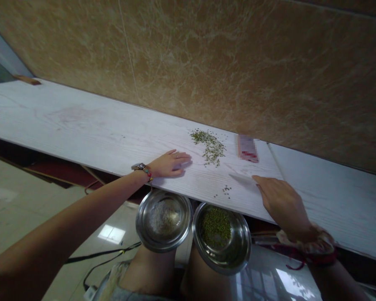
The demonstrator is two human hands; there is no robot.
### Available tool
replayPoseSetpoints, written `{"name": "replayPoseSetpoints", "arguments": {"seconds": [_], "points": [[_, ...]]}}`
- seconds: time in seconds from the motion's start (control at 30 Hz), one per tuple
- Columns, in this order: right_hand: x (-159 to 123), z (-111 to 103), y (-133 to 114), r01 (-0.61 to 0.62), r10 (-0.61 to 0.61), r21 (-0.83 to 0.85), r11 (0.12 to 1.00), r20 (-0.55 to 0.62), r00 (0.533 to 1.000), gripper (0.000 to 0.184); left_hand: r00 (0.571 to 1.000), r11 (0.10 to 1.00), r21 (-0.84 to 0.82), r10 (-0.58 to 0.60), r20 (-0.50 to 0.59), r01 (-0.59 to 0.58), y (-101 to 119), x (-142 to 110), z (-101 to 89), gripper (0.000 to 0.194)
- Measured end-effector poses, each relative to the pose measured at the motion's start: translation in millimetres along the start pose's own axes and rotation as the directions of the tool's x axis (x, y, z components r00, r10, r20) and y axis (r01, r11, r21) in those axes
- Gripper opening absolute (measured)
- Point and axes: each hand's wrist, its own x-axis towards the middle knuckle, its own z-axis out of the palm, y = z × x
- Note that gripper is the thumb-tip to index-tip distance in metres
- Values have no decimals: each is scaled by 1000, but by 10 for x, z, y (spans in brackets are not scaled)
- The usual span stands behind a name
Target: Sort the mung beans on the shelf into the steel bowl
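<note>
My left hand (169, 164) lies flat on the white wood-grain board, its fingers stretched toward a scattered patch of small green beans (213, 150) that look like mung beans. Between the fingers of my right hand (283, 205) is a thin, pale, card-like piece (242, 179), slanting toward the board and blurred at its edge. A few darker beans (227, 191) lie apart near the front edge. Below them a steel bowl (246, 246) holds many green beans. Beside it, another steel bowl (141, 221) contains whitish grains, perhaps rice. Both bowls rest on my legs.
A pinkish packet or phone-like flat object (247, 147), partly pixelated, lies at the back of the board (113, 129). The brown marbled wall (188, 62) rises directly behind. Black cables (103, 255) run across the tiled floor at lower left.
</note>
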Motion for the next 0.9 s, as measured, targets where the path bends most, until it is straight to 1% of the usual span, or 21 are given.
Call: {"name": "replayPoseSetpoints", "arguments": {"seconds": [0.1, 0.23, 0.33, 0.43, 0.6, 0.77, 0.83, 0.9], "points": [[21, -39, -104, 37, -36, -25, 999, 38, 999, 28, 996, 996, 10, 84, -13, -84, -17, 6, 21, 45], [57, -133, -269, 62, -63, 43, 997, 18, 998, 24, 979, 981, 29, 195, -54, -193, -20, 11, 42, 39], [81, -234, -376, 86, -86, 102, 991, -6, 996, 24, 971, 973, 43, 228, -72, -225, -18, 16, 49, 32], [90, -341, -459, 98, -97, 152, 984, -16, 995, 27, 970, 973, 43, 229, -75, -227, -17, 19, 52, 30], [70, -498, -562, 98, -98, 269, 958, -13, 995, 24, 978, 980, 36, 195, -76, -193, 2, 18, 49, 32], [60, -628, -603, 50, -64, 389, 920, 23, 998, 24, 995, 998, 43, 46, -85, -42, 16, 28, 54, 37], [57, -639, -573, 48, -58, 392, 919, 13, 998, 27, 995, 999, 32, -3, -99, 6, 9, 35, 61, 37], [50, -600, -506, 51, -50, 346, 937, -12, 999, 29, 993, 999, 18, -47, -110, 49, 0, 43, 66, 37]]}}
